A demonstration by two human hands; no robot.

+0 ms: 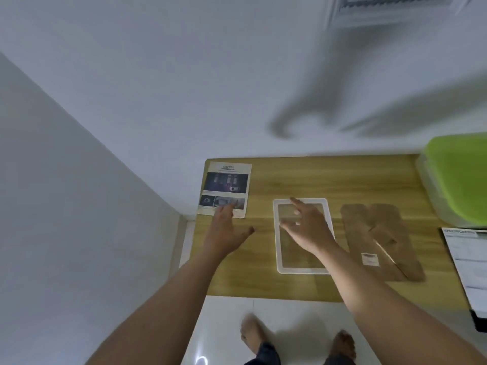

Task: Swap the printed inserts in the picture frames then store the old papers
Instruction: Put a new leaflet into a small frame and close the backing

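A printed sheet headed "SAFETY" [225, 188] lies at the far left corner of the wooden table [303, 180]. My left hand [224, 230] rests flat with its fingertips on the sheet's near edge, fingers spread. A white picture frame [276, 233] lies flat in the middle with clear glazing and no insert in it. My right hand [307, 227] hovers over the frame with fingers apart, holding nothing. The brown frame backing [379, 233] with its stand lies to the right of the frame. Another printed sheet [469, 264] sits at the table's right edge.
A clear plastic box with a green lid [456, 177] stands at the far right. White walls close in behind and left of the table. My bare feet [253, 335] stand on the white floor below the table's near edge.
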